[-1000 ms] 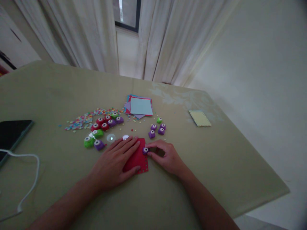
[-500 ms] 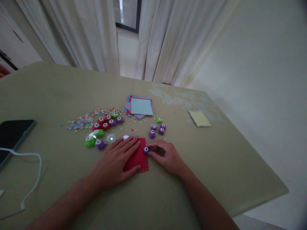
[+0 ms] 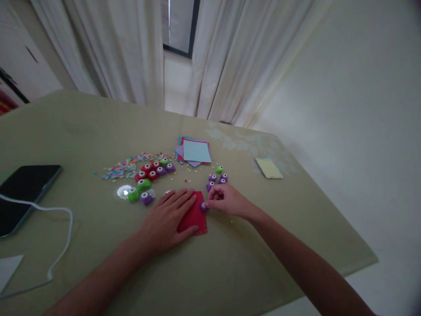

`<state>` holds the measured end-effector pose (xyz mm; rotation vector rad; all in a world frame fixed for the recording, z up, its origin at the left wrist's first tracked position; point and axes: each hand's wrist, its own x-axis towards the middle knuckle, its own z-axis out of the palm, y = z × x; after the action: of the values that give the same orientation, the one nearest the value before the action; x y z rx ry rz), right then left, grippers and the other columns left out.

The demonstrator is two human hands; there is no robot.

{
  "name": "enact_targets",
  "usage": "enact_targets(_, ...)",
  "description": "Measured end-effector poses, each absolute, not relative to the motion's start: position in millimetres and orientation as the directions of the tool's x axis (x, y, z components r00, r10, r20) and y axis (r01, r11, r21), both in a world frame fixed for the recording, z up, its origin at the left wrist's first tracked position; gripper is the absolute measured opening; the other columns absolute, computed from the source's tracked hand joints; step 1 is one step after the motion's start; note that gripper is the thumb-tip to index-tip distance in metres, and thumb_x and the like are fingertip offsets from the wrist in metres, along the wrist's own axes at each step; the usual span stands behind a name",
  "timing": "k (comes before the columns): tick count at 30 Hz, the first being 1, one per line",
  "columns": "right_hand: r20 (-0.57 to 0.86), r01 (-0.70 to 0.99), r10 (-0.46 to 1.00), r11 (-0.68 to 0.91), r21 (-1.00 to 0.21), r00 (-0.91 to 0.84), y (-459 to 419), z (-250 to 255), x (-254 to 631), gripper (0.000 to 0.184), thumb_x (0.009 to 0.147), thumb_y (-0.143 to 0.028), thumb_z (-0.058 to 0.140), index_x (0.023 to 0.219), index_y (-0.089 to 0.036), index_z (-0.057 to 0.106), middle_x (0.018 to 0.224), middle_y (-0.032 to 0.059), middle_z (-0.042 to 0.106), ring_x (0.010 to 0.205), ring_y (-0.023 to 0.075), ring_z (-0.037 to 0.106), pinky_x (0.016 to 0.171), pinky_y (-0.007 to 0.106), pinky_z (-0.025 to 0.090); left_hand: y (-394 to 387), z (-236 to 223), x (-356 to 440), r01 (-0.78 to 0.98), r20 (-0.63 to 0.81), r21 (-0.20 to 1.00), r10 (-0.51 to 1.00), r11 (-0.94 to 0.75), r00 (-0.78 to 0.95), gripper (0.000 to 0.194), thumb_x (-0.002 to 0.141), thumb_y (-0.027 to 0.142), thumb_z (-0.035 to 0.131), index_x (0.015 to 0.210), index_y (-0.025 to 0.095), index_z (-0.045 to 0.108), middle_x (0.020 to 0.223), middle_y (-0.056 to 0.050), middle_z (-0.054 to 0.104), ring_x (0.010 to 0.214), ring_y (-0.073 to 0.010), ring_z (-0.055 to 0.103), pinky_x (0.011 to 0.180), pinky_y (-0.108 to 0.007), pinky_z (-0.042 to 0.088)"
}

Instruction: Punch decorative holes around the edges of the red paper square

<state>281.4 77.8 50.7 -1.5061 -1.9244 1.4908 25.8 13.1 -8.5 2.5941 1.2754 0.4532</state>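
Note:
My left hand [image 3: 173, 216] lies flat with its fingers stretched over a sheet of red paper [image 3: 192, 220], holding it against the table. A row of small holes runs down the paper's right edge. On that edge, near the top, sits a small purple paper punch [image 3: 203, 206]. My right hand [image 3: 226, 201] has its fingers curled and its thumb on the punch's top, partly hiding it. Just beyond the right hand stand several purple punches [image 3: 212, 177] and one green punch [image 3: 219, 169].
More red punches [image 3: 152, 175], green punches [image 3: 144, 184] and purple punches stand left of centre, before scattered confetti [image 3: 126, 167]. Coloured paper squares [image 3: 196, 151] are stacked behind. A yellow paper [image 3: 269, 168] lies right. A black tablet [image 3: 28, 193] with a white cable [image 3: 70, 219] lies left.
My right hand has gone from pinching the punch at its side to curled fingers with the thumb on its top. The left hand stays on the red paper. The view has shifted slightly.

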Motion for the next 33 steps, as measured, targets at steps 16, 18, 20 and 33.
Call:
enact_targets(16, -0.482, 0.831, 0.801, 0.035, -0.555, -0.355, 89.9, 68.5, 259.9, 0.029, 0.082, -0.024, 0.083, 0.066, -0.019, 0.059, 0.055, -0.0084, 0.047, 0.057, 0.011, 0.042, 0.056, 0.025, 0.029, 13.4, -6.0, 28.3, 0.716, 0.194, 0.39, 0.811, -0.579, 0.551, 0.082, 0.1, 0.069, 0.06, 0.165, 0.021, 0.051, 0.172, -0.013, 0.048, 0.157, -0.0369, 0.048, 0.13, -0.057, 0.033)
enact_targets(18, -0.498, 0.848, 0.797, 0.033, -0.529, -0.342, 91.4, 69.9, 257.1, 0.03, 0.081, -0.022, 0.084, 0.066, -0.019, 0.058, 0.055, -0.0087, 0.047, 0.057, 0.011, 0.042, 0.056, 0.025, 0.029, 13.5, -7.8, 28.0, 0.71, 0.207, 0.387, 0.806, -0.588, 0.555, 0.082, 0.1, 0.069, 0.061, 0.165, 0.02, 0.051, 0.172, -0.013, 0.048, 0.156, -0.0371, 0.049, 0.13, -0.058, 0.033)
enact_targets(20, -0.514, 0.861, 0.792, 0.029, -0.508, -0.33, 92.8, 70.8, 255.3, 0.031, 0.081, -0.021, 0.084, 0.066, -0.02, 0.057, 0.055, -0.0087, 0.047, 0.057, 0.0111, 0.043, 0.056, 0.025, 0.028, 13.7, -9.8, 27.9, 0.703, 0.227, 0.387, 0.801, -0.596, 0.553, 0.082, 0.1, 0.069, 0.061, 0.165, 0.021, 0.051, 0.171, -0.013, 0.048, 0.156, -0.0365, 0.049, 0.13, -0.057, 0.033)
enact_targets(33, -0.522, 0.894, 0.796, 0.052, -0.446, -0.306, 96.1, 74.6, 247.8, 0.036, 0.078, -0.026, 0.086, 0.059, -0.02, 0.056, 0.054, -0.0071, 0.045, 0.058, 0.0119, 0.039, 0.056, 0.027, 0.025, 14.8, -4.8, 27.8, 0.712, 0.214, 0.37, 0.8, -0.597, 0.56, 0.081, 0.1, 0.07, 0.058, 0.165, 0.022, 0.051, 0.171, -0.014, 0.049, 0.157, -0.0355, 0.048, 0.131, -0.056, 0.03)
